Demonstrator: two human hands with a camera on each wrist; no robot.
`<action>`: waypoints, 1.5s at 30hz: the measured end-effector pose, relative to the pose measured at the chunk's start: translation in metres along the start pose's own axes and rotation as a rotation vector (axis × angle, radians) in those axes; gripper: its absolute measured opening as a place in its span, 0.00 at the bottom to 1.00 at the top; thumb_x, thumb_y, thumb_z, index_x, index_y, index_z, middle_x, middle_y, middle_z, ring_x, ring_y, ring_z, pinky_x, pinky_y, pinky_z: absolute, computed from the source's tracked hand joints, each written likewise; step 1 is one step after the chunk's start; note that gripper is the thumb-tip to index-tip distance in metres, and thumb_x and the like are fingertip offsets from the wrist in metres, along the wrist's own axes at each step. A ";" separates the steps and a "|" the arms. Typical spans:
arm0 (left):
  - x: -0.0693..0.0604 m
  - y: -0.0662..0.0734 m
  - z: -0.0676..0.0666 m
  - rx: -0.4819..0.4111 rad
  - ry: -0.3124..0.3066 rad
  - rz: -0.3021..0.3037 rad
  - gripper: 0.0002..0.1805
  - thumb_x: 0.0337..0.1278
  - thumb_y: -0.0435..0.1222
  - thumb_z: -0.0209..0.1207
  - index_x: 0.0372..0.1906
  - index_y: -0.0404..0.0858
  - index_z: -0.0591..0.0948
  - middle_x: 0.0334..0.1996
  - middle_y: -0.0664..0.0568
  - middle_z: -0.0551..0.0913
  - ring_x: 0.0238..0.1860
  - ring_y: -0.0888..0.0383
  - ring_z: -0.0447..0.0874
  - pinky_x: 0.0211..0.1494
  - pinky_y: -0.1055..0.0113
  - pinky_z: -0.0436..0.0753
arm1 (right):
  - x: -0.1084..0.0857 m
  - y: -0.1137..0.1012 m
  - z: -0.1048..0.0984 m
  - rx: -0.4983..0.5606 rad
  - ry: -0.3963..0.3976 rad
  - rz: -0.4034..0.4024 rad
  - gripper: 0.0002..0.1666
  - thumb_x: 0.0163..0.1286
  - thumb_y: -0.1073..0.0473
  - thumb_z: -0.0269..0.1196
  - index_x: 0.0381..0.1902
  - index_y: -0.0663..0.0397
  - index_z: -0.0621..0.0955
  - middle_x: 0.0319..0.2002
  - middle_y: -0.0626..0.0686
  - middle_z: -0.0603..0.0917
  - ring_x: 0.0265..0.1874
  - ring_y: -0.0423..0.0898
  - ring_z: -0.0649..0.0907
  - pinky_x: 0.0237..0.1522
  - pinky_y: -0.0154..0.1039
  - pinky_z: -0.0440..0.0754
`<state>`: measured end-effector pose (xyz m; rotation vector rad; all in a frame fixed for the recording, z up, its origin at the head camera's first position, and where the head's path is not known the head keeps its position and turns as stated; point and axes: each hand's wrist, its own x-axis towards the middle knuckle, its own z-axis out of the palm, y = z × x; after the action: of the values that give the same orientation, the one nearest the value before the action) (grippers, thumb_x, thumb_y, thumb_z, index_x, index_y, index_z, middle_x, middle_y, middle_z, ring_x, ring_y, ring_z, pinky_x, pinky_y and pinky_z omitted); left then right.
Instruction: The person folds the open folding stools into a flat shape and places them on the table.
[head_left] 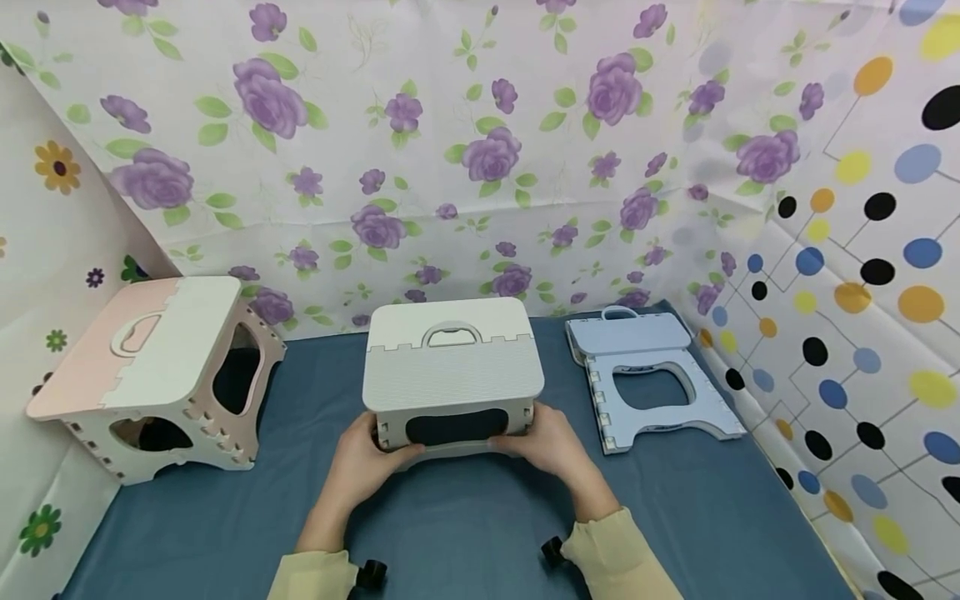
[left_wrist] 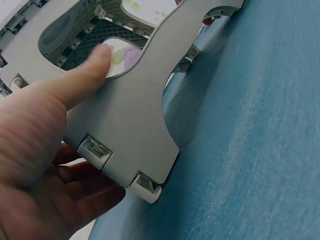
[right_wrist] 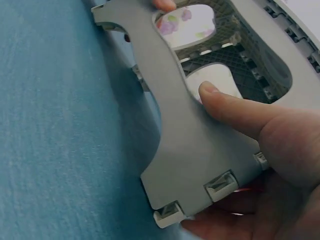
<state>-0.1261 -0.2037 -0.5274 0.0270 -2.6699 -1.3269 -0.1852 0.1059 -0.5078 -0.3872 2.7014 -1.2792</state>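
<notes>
A white and light-grey folding step stool (head_left: 453, 375) stands unfolded on its legs in the middle of the head view, a small handle on its top. My left hand (head_left: 366, 467) grips its left front corner; in the left wrist view the thumb lies on the grey front panel (left_wrist: 120, 110) by the oval opening, the fingers round the hinged side edge. My right hand (head_left: 551, 446) holds the right front corner the same way, its thumb (right_wrist: 225, 105) on the panel below the opening. The fingers behind the corners are partly hidden.
A pink and white folding stool (head_left: 180, 333) stands unfolded at the left. At the right a light-blue folding stool (head_left: 637, 333) lies folded flat. All are on a blue cloth (head_left: 465, 533), with a flowered sheet (head_left: 450, 167) behind and a dotted sheet (head_left: 862, 333) at the right.
</notes>
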 end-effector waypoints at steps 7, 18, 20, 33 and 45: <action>0.000 -0.002 0.003 -0.009 -0.001 -0.003 0.47 0.45 0.47 0.86 0.69 0.36 0.77 0.56 0.43 0.83 0.52 0.46 0.86 0.53 0.46 0.84 | 0.000 0.003 0.005 -0.009 0.038 -0.024 0.48 0.50 0.42 0.88 0.67 0.50 0.81 0.57 0.55 0.88 0.55 0.54 0.86 0.54 0.58 0.82; -0.001 -0.001 0.008 -0.052 0.023 -0.023 0.46 0.43 0.45 0.87 0.67 0.36 0.78 0.55 0.43 0.85 0.52 0.46 0.86 0.54 0.46 0.84 | 0.003 0.008 0.009 -0.014 0.051 -0.067 0.51 0.53 0.43 0.87 0.71 0.48 0.79 0.60 0.56 0.87 0.57 0.56 0.86 0.57 0.58 0.83; -0.001 -0.002 0.009 -0.058 0.022 -0.028 0.45 0.44 0.44 0.87 0.67 0.37 0.78 0.55 0.43 0.85 0.53 0.46 0.86 0.54 0.47 0.84 | 0.003 0.010 0.010 -0.010 0.054 -0.072 0.50 0.54 0.43 0.86 0.71 0.48 0.78 0.60 0.56 0.87 0.57 0.55 0.86 0.56 0.58 0.83; 0.000 -0.005 0.013 -0.097 0.017 0.007 0.40 0.50 0.39 0.84 0.68 0.37 0.77 0.57 0.44 0.85 0.55 0.46 0.86 0.55 0.47 0.84 | 0.005 0.011 0.015 0.067 0.077 -0.063 0.40 0.60 0.46 0.84 0.67 0.48 0.81 0.59 0.55 0.88 0.57 0.56 0.86 0.58 0.60 0.82; -0.002 -0.003 0.013 -0.115 -0.001 0.027 0.41 0.53 0.36 0.82 0.71 0.38 0.75 0.61 0.43 0.83 0.59 0.44 0.84 0.58 0.45 0.82 | 0.005 0.010 0.019 0.107 0.097 -0.058 0.39 0.60 0.50 0.84 0.66 0.50 0.82 0.60 0.56 0.87 0.60 0.57 0.85 0.62 0.62 0.80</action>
<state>-0.1262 -0.1948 -0.5377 -0.0240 -2.5805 -1.4692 -0.1876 0.0970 -0.5278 -0.4035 2.7027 -1.4883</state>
